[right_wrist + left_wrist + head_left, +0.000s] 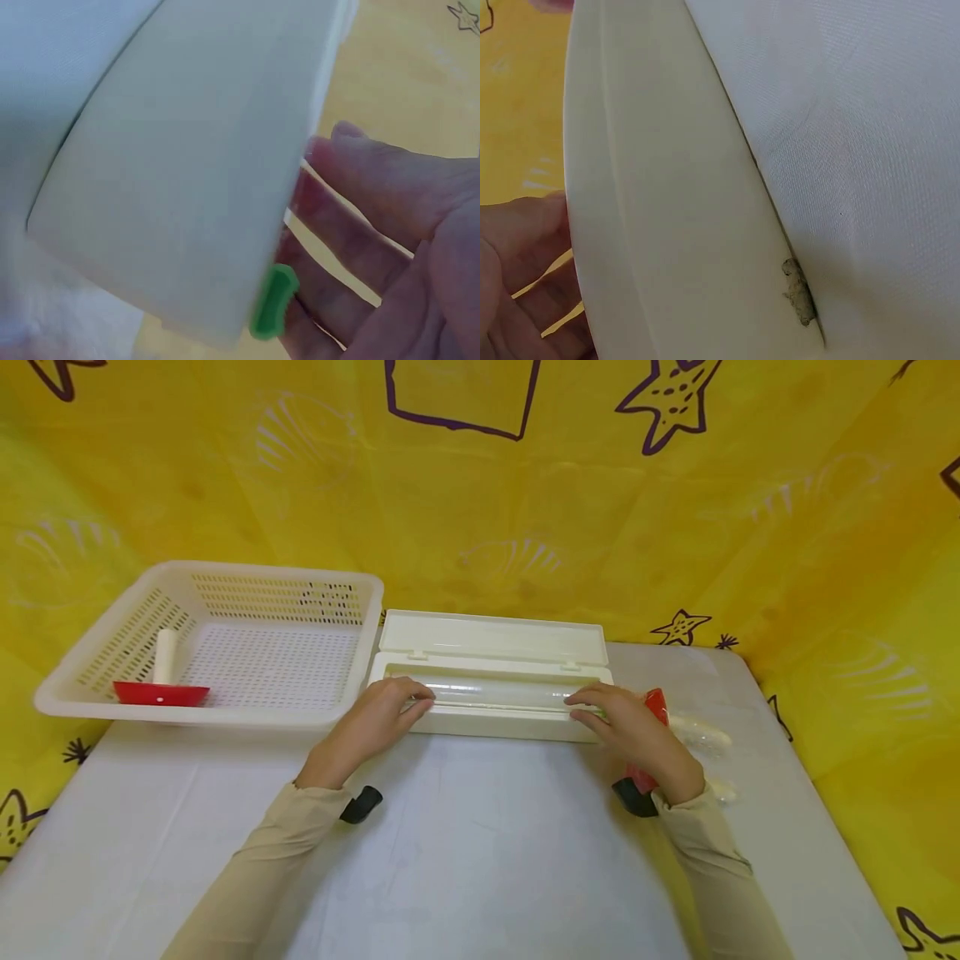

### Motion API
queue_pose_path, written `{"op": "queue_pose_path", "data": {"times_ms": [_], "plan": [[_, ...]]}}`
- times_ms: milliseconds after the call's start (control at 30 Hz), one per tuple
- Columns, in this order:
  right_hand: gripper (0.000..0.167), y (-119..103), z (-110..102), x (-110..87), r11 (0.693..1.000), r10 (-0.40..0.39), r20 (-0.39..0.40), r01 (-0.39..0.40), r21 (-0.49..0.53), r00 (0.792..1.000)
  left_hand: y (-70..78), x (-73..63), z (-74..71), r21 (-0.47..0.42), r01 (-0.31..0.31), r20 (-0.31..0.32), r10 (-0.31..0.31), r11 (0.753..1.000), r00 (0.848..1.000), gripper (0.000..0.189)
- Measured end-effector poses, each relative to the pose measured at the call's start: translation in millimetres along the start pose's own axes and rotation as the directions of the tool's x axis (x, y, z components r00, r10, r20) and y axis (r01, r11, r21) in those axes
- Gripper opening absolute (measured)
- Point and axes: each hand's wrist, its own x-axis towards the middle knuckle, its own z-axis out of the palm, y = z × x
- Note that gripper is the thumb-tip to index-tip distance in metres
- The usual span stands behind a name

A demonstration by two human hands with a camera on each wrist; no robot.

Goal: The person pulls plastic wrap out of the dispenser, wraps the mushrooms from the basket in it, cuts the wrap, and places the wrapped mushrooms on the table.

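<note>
A long white cling film box (498, 724) lies with its hinged lid (491, 639) raised at the back. Inside it is a shiny, clear roll of cling film (495, 691). My left hand (386, 710) holds the film near the roll's left end, thumb and fingers bent over the front rim. At the other end my right hand (618, 710) has its fingertips on the film and its thumb by the rim. In the right wrist view, a green slider (271, 304) sits at the box edge beside my fingers. The box's front wall hides my fingertips in both wrist views.
Left of the box stands a white perforated basket (262, 714), holding a red tool with a white handle (165, 660). Beyond my right wrist lie a red item (657, 703) and clear-wrapped pale things (701, 733). Yellow patterned cloth (480, 502) hangs behind the table.
</note>
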Motion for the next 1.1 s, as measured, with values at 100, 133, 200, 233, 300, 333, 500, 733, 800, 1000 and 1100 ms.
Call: {"op": "queue_pose_path", "data": {"times_ms": [100, 133, 200, 233, 300, 333, 500, 733, 800, 1000, 1100], "plan": [[0.022, 1.6, 1.4, 4.7, 1.0, 0.011, 0.037, -0.012, 0.008, 0.999, -0.5, 1.5, 0.8, -0.008, 0.005, -0.009, -0.005, 1.0, 1.0, 0.017], [0.021, 2.3, 1.3, 5.9, 1.0, 0.015, 0.042, -0.016, 0.014, 0.999, -0.5, 2.2, 1.0, -0.007, 0.005, -0.014, -0.006, 1.0, 1.0, 0.016], [0.02, 4.0, 1.6, 7.6, 0.999, 0.02, 0.041, -0.022, 0.03, 0.999, -1.1, 3.4, 1.5, 0.0, 0.006, -0.025, -0.006, 1.0, 1.0, 0.016], [0.019, 5.0, 2.1, 8.4, 0.999, 0.023, 0.036, -0.025, 0.041, 0.999, -1.3, 4.1, 2.0, 0.004, 0.009, -0.032, -0.008, 1.0, 0.999, 0.016], [0.017, 6.8, 3.4, 9.7, 0.998, 0.028, 0.02, -0.029, 0.062, 0.999, -1.9, 5.2, 3.6, 0.014, 0.006, -0.046, -0.005, 1.0, 0.999, 0.015], [0.016, 7.6, 4.2, 10.2, 0.997, 0.031, 0.01, -0.032, 0.068, 0.999, -2.3, 5.7, 4.4, 0.016, 0.006, -0.052, -0.005, 1.0, 0.999, 0.015], [0.012, 10.5, 8.9, 12.0, 0.996, 0.045, -0.031, -0.043, 0.084, 0.998, -2.7, 7.8, 8.5, 0.003, 0.013, -0.079, -0.013, 1.0, 0.997, 0.013], [0.013, 11.0, 15.3, 12.7, 0.993, 0.081, -0.072, -0.074, 0.097, 0.994, -3.3, 8.6, 12.6, 0.011, 0.0, -0.138, 0.001, 1.0, 0.99, 0.014], [0.013, 10.4, 15.8, 12.2, 0.99, 0.094, -0.085, -0.084, 0.114, 0.992, -3.3, 8.7, 13.5, -0.006, -0.004, -0.161, 0.003, 1.0, 0.987, 0.014], [0.013, 7.4, 11.2, 11.7, 0.982, 0.106, -0.148, -0.08, 0.172, 0.983, -0.2, 12.1, 12.1, -0.043, -0.025, -0.252, 0.013, 0.999, 0.968, 0.014], [0.013, 7.1, 7.7, 10.3, 0.977, 0.098, -0.164, -0.063, 0.205, 0.982, 2.1, 13.6, 9.7, -0.053, -0.037, -0.279, 0.021, 0.998, 0.96, 0.015]]}}
